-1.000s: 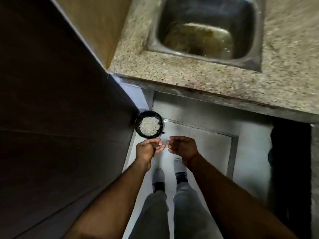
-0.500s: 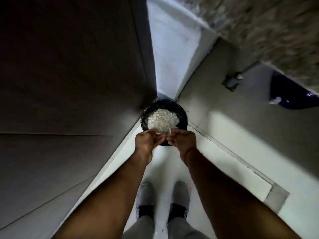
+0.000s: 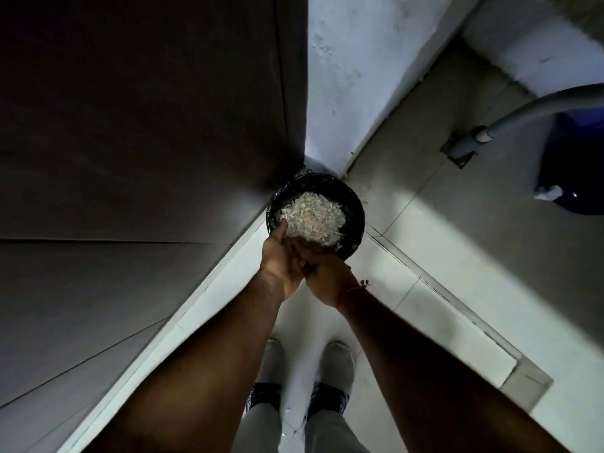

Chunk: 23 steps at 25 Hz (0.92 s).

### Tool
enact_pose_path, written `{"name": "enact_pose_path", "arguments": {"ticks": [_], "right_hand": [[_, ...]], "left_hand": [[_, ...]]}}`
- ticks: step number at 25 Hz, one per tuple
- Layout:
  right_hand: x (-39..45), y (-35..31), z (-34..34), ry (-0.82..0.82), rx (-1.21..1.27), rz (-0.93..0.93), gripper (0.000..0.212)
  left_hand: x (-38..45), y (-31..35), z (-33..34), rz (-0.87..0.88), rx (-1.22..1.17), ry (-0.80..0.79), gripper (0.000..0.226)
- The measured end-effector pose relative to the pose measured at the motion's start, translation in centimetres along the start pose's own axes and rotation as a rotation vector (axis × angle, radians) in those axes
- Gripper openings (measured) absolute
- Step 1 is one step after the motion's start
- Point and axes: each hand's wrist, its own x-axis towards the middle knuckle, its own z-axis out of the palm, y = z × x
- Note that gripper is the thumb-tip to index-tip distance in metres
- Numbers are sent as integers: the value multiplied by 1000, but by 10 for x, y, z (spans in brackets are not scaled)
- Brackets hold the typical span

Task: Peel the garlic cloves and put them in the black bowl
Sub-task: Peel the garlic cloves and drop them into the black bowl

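Down in the floor corner, from the head camera, I saw the black basket of papery garlic skins. My left hand and right hand met cupped over its near rim, presumably shedding peel there. Whether the fingers gripped anything I couldn't tell; no clove or black bowl showed.

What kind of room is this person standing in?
Probably a kitchen or utility corner. There is a pale tiled floor, a grey drain pipe running down to it, and a round black container of papery white peelings set against the wall.
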Motion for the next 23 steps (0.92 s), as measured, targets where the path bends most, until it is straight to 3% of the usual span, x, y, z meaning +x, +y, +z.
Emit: {"name": "enact_pose_path", "arguments": {"ticks": [4,9,12,18,23], "right_hand": [[-9,12,-12,2,-255,176,56],[-94,-27,-51,218,-206,184,53],[-180,-65,-81,259,-192,198,55],[-393,-143,-122,420,-139,279,54],[-551,-163,-128,644,-48,420,56]], "left_hand": [[-29,16,19,0,119,100,66],[-111,2,70,172,557,194,35],[-195,-11,113,281,985,98,21],[-385,-30,194,518,1744,-195,45],[-498,-77,251,620,1975,-429,55]]}}
